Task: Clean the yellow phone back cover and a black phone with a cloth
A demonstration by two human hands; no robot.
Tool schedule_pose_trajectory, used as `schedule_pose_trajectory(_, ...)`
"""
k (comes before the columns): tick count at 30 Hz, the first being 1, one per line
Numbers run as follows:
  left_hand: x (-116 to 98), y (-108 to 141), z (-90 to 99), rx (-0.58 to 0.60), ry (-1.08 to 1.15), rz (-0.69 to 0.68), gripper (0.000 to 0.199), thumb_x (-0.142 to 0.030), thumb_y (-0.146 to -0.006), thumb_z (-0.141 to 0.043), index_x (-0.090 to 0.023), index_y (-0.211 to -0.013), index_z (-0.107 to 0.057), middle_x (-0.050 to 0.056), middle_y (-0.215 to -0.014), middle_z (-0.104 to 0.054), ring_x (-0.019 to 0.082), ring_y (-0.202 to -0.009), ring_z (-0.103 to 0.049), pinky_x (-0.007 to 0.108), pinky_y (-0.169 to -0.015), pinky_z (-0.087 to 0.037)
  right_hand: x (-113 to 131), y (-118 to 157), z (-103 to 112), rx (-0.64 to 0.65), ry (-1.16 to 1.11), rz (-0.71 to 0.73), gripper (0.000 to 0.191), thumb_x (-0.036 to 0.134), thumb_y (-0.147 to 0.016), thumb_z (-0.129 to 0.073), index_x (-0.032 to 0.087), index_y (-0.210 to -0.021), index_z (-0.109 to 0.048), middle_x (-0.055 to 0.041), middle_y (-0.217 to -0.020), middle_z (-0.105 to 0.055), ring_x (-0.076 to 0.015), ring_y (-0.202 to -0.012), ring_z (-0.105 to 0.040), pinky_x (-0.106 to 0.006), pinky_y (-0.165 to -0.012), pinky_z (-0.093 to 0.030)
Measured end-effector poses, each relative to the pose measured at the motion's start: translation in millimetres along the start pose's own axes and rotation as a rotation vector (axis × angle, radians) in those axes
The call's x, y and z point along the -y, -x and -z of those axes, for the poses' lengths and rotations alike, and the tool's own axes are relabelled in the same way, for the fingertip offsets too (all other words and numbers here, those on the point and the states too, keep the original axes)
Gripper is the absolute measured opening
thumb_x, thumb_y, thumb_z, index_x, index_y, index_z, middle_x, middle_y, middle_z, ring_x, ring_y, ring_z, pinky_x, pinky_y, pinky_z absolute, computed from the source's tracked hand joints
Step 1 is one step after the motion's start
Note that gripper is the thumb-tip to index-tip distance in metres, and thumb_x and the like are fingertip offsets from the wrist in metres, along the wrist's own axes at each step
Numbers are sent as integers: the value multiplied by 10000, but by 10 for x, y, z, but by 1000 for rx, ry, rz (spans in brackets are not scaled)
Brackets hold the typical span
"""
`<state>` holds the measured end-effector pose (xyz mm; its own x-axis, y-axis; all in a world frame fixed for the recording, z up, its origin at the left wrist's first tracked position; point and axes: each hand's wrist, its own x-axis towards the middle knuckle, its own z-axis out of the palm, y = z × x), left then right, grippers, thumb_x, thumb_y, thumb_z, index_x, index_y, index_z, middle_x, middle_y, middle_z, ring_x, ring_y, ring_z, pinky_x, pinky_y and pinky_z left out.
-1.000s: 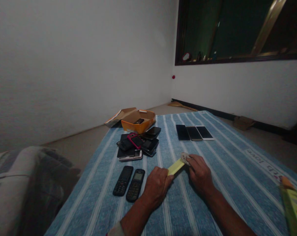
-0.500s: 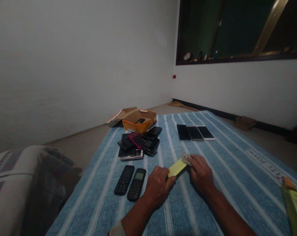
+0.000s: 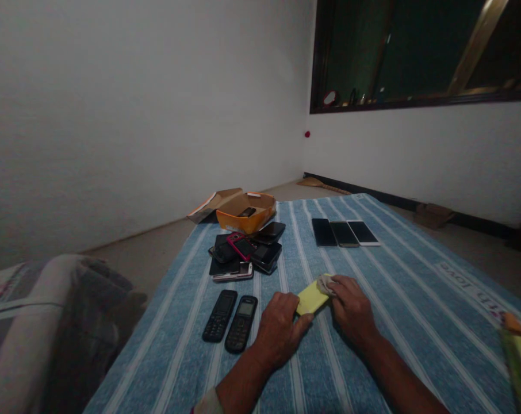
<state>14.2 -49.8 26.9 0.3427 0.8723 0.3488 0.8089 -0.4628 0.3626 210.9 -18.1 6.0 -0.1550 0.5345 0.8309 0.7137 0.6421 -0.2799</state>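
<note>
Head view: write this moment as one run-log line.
left hand: grips yellow item | right hand: holds grey cloth against it | nearby: two keypad phones on striped sheet

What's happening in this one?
A person's left hand grips one end of a flat yellow item, while the right hand presses a greyish cloth on its other end. Two keypad phones lie nearby, with a phone pile, an open orange box and three side-by-side phones farther back.
</note>
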Motion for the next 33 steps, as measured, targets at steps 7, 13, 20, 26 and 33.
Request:
schedule_pose_trajectory(7,-18,2,-12,61,-2,48,332,-407,-804,-700,-162,-980,-561,69,-948,-622,249,-894,-530,379,-770,-456,-59,96,-74,18,-23,-77,315,29,-790,-460,193,-957,-670,-88,-967,-668,-215,-921,-615,-347,-790,-547)
schedule_pose_trajectory(13,-16,11,-39,76,-18,50,379,-354,-737,-751,-170,-998,-547,67,-1008,-621,257,-932,-532,414,-835,-469,-57,133,-110,82,-58,-175,368,23,-723,-443,203,-936,-682,-70,-931,-682,-206,-888,-627,-323,-773,-539)
schedule_pose_trajectory(20,38,50,-156,-41,-134,121,744,-515,-621,-807,-136,-1193,-519,222,-1371,-483,404,-1219,-478,576,-983,-404,-89,129,-105,75,-33,-163,345,34,-751,-448,203,-954,-670,-71,-943,-677,-211,-891,-623,-342,-773,-543)
schedule_pose_trajectory(26,42,45,-199,-46,-128,147,611,-481,-642,-799,-145,-1104,-582,206,-1344,-528,400,-1217,-506,577,-1000,-399,22,107,-102,95,-46,-99,349,23,-768,-451,211,-979,-656,-65,-933,-669,-213,-886,-611,-338,-748,-541)
schedule_pose_trajectory(33,39,47,-238,-89,47,118,654,-310,-629,-805,-129,-1183,-507,230,-1372,-490,390,-1274,-478,587,-1020,-416,216,44,-73,97,-116,40,347,13,-820,-442,188,-1055,-630,-88,-972,-656,-218,-907,-599,-382,-802,-533)
